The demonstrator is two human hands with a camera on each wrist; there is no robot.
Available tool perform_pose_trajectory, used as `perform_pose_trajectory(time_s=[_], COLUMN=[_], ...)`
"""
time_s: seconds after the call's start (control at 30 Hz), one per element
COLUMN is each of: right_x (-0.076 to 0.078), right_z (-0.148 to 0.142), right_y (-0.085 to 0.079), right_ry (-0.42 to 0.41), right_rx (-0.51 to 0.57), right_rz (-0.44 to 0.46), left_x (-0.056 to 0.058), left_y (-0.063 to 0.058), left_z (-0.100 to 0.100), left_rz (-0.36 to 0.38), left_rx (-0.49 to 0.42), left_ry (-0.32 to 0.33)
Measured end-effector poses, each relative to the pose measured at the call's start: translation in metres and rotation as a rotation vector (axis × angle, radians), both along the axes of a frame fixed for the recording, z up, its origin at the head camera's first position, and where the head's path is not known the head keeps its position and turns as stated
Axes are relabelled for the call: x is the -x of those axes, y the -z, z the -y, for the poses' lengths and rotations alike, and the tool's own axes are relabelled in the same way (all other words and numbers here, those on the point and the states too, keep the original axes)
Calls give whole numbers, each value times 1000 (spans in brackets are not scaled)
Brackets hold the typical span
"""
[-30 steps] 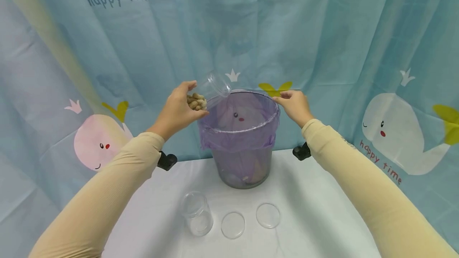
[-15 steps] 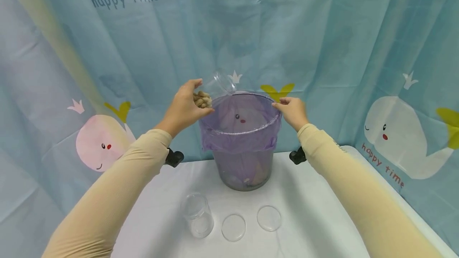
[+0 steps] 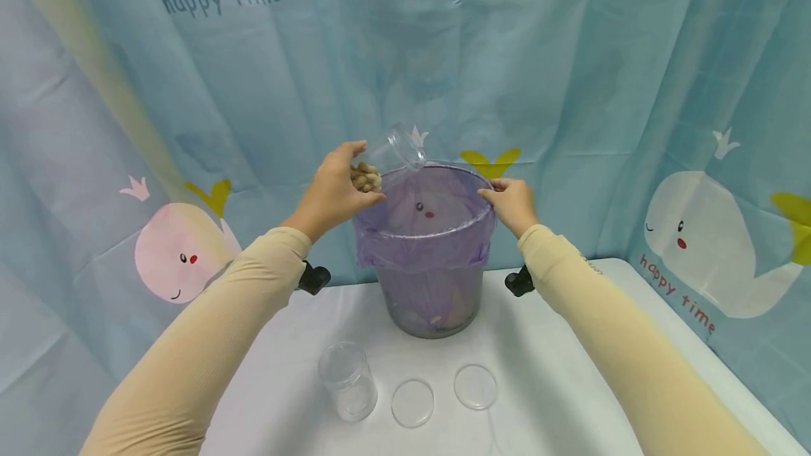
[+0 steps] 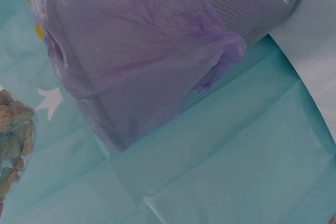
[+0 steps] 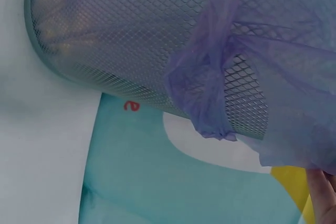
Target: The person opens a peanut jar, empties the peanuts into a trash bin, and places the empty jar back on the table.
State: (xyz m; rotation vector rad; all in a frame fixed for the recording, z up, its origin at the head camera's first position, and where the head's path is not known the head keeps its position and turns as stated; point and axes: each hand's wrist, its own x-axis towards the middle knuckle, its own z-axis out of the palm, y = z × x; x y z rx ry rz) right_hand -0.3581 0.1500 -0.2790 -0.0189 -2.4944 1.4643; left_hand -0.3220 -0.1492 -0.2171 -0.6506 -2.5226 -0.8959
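My left hand (image 3: pixel 332 188) grips a clear plastic jar (image 3: pixel 395 150), tilted with its mouth over the left back rim of a mesh trash can (image 3: pixel 431 301). Unshelled peanuts (image 3: pixel 366 178) lie heaped at the jar's bottom end; part of the heap (image 4: pixel 16 135) shows at the left wrist view's edge. A purple trash bag (image 3: pixel 424 252) lines the can and folds down over its rim. On the far side, my right hand (image 3: pixel 514 204) pinches the bag-covered rim between thumb and fingers. In the right wrist view, fingertips (image 5: pixel 317 190) show against the bag's edge.
A second clear jar (image 3: pixel 350 382) stands on the white table (image 3: pixel 538 385), in front of the can to the left. Beside it two round clear lids (image 3: pixel 412 403) lie flat. Behind everything hangs a blue printed curtain (image 3: pixel 304 76).
The jar and my left hand have shifted right over the can, peanuts still in its bottom end. My right hand has come down and in, its thumb and fingers now on the rim.
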Motion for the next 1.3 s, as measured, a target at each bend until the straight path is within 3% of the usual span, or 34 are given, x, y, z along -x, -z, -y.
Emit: perform_pose_trajectory(time_s=[0.3,0.5,0.73,1.07,1.3], right_x=[-1,-3,-4,-6,-7], right_z=[5,13,15,16,16], right_y=[5,8,8,5,4], right_ry=[43,79,89,90,85], right_rx=[45,73,104,21,13], right_rz=[-18,-46,-78,-60,-46], left_x=[2,4,1,0,-1], left_y=[3,8,9,10,12], left_z=[-4,-4,-6,-8,-10], left_rz=[-9,-49,-41,-53,-111], left_rx=[10,56,89,175,242], left_ry=[18,7,-5,-6,18])
